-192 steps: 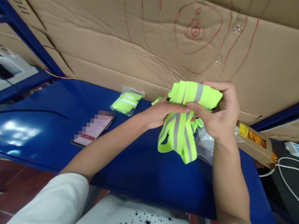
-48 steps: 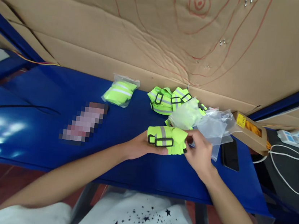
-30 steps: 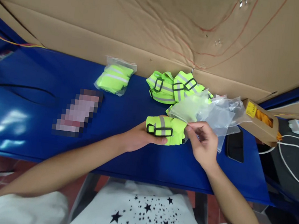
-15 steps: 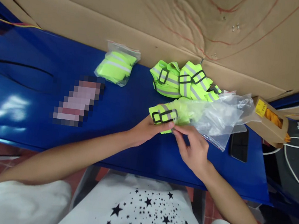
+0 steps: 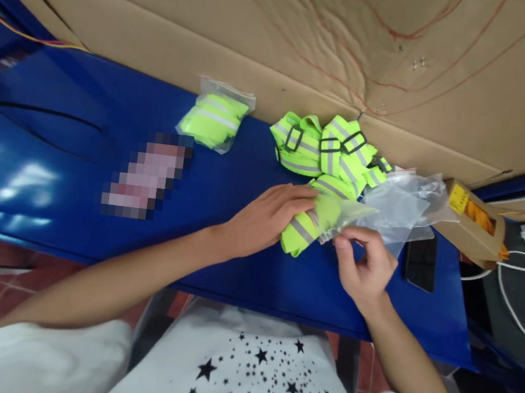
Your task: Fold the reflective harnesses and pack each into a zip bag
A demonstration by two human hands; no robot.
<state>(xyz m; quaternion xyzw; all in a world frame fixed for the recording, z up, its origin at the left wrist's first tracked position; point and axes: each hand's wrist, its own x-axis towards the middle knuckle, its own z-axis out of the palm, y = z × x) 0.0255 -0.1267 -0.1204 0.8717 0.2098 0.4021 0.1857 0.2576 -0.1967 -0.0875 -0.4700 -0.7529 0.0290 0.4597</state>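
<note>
Your left hand [image 5: 270,213] lies over the folded fluorescent yellow-green strap bundle [image 5: 303,230] with grey reflective stripes. The fingers are pressed together across its top and the thumb is tucked out of sight, a grip that holds the folds tight and compact. The bundle sits low over the glossy blue tabletop [image 5: 57,152], near the front edge. Its far end is inside the mouth of the clear plastic bag [image 5: 386,205], and its near end sticks out.

Your right hand [image 5: 366,266] pinches the bag's near edge between thumb and forefinger, with the other fingers curled, so the thin film stays taut and the opening does not collapse.

Behind, against the brown cardboard sheet [image 5: 168,32], is a loose heap of similar bundles with black buckles [image 5: 325,150]. One already bagged bundle [image 5: 214,120] lies well apart to the left. A black phone [image 5: 419,263] and a small cardboard box with a yellow label [image 5: 473,219] lie at your right, beside the bag.
</note>
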